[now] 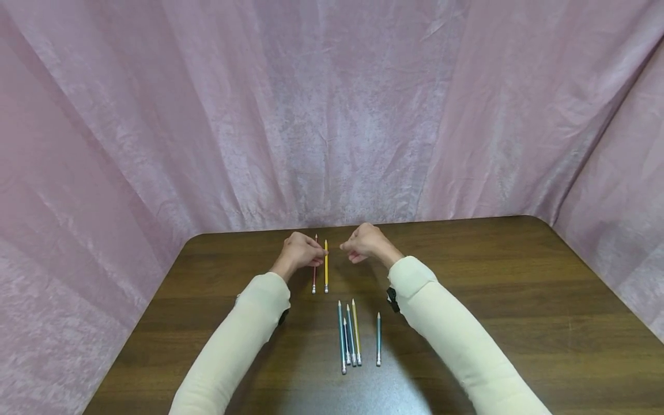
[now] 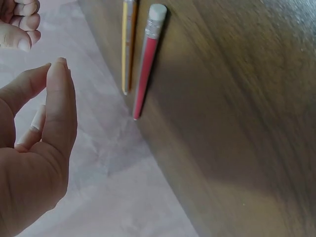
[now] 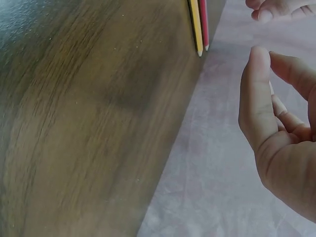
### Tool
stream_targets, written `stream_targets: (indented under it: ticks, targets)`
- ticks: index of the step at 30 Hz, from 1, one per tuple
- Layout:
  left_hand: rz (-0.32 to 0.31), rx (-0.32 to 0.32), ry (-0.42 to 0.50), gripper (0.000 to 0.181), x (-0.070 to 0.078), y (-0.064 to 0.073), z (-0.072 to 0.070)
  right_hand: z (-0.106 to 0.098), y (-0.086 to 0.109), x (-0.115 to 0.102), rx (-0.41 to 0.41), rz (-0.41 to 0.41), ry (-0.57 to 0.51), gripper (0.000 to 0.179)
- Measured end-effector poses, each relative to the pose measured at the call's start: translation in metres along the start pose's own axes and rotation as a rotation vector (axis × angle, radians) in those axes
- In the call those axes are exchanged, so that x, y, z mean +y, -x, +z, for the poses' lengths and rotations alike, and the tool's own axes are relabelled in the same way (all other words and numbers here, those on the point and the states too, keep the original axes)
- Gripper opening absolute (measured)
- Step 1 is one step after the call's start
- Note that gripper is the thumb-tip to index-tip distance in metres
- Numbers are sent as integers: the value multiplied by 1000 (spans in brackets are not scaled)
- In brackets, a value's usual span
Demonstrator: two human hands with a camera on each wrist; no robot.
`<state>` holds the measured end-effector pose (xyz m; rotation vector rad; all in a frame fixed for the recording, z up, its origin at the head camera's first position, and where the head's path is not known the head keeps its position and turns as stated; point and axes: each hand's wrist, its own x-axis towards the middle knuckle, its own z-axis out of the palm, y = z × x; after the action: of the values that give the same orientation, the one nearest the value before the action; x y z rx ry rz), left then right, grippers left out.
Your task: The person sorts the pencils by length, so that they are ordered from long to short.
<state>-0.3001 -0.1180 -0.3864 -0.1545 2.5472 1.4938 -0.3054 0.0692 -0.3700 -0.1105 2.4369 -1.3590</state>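
Observation:
Above the far edge of the table, my left hand (image 1: 303, 250) has its thumb and fingertips brought together. No object shows between them in the left wrist view. A red pencil (image 1: 314, 278) and a yellow pencil (image 1: 326, 272) lie side by side below it, eraser ends toward me. From above, the left fingertips overlap the yellow pencil, but the wrist view shows them apart from it. Slightly to the right, my right hand (image 1: 367, 242) faces the left one, thumb and index fingertip also meeting. The right wrist view reveals nothing in that pinch (image 3: 269, 113).
Closer to me lies a loose group of pencils, including a long teal pencil (image 1: 341, 337) and a gold pencil (image 1: 356, 332). One teal pencil (image 1: 378, 340) lies apart on their right. A pink curtain (image 1: 353, 115) hangs behind the brown wooden table (image 1: 519, 288).

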Motion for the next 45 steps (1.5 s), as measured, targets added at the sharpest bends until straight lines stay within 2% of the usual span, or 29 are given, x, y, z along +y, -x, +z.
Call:
stream_targets:
  ticks: [6,13,20,26,32,39,45]
  targets:
    - [30,-25,-18,10,8,10,1,-6,11,-2,-13,-25,9,25]
    - [39,-81,70,10,12,22,0,-12,23,-1,-24,-57,5,28]
    - [63,-133,90,8,14,36,0,-15,35,3,-10,-92,11,23]
    - [80,-145,64,6,11,46,0,-15,45,5,-8,-129,21,17]
    - [98,-165,32,6,8,56,2,-16,57,10,-42,-163,5,18]
    - [99,-220,55,7,2,67,9,-16,68,20,-70,-193,-24,14]
    - [107,-243,74,7,-5,75,13,-13,77,28,-85,-175,-75,11]
